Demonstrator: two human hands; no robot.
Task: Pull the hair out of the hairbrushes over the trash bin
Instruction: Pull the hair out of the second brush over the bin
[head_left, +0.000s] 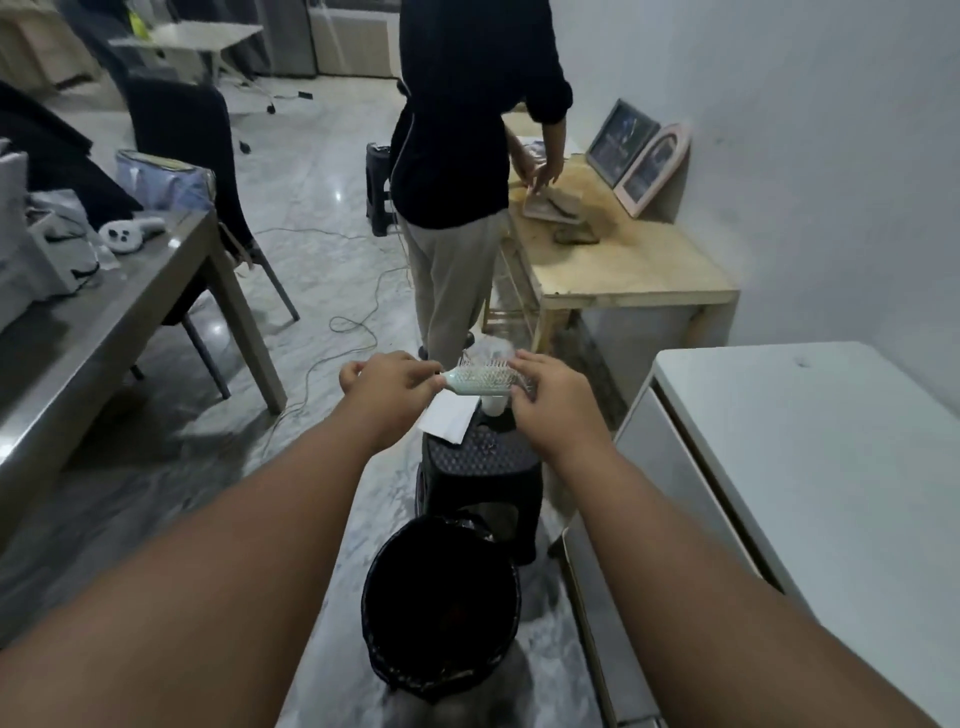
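A pale green hairbrush (478, 380) with white bristles is held level between both hands, out in front of me. My left hand (387, 382) grips its handle end. My right hand (545, 387) pinches at the bristles on the head's right end. A black trash bin (441, 603) with a dark liner stands on the floor below my forearms, nearer to me than the brush. Whether hair is in the bristles is too small to tell.
A black plastic stool (480, 467) stands beyond the bin with a white paper (447, 421) and a white cup (493, 405) on it. A person (462, 171) stands ahead at a wooden table (623, 270). A grey table (104, 322) is left, a white cabinet (810, 467) right.
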